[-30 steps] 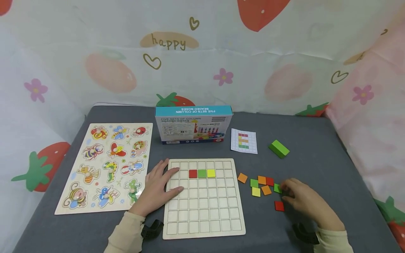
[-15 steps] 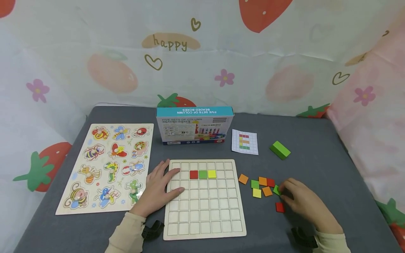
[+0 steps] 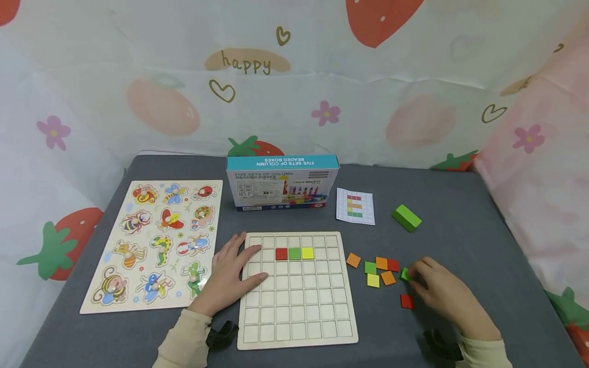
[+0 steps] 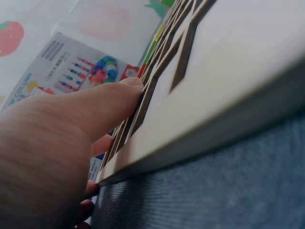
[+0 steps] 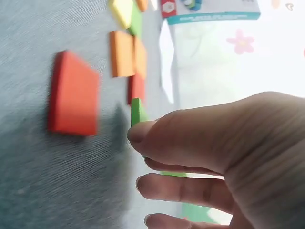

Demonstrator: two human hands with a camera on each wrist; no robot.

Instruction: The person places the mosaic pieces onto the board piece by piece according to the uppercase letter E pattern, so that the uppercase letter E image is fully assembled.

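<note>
My left hand (image 3: 230, 271) rests on the left edge of a pale wooden grid board (image 3: 299, 312), thumb and index finger lying straight over its squares. In the board's second row sit a red tile (image 3: 281, 254), a green tile (image 3: 294, 253) and a yellow tile (image 3: 307, 253) side by side. To the right of the board, my right hand (image 3: 439, 289) pinches a small green square tile (image 5: 137, 112) between thumb and index finger. The right wrist view shows it raised off the cloth. A loose red tile (image 5: 76, 95) lies just below that hand.
Several orange, yellow, green and red tiles (image 3: 388, 278) lie beside the board. Behind them are a pattern card (image 3: 366, 204) and a green block (image 3: 407, 218). A cardboard box (image 3: 282, 184) stands at the back, and an insect puzzle board (image 3: 152, 271) lies at the left.
The green tile in my right hand has lifted and turned slightly, with the fingers drawn a little away from the tile group. My left hand stays in place on the board.
</note>
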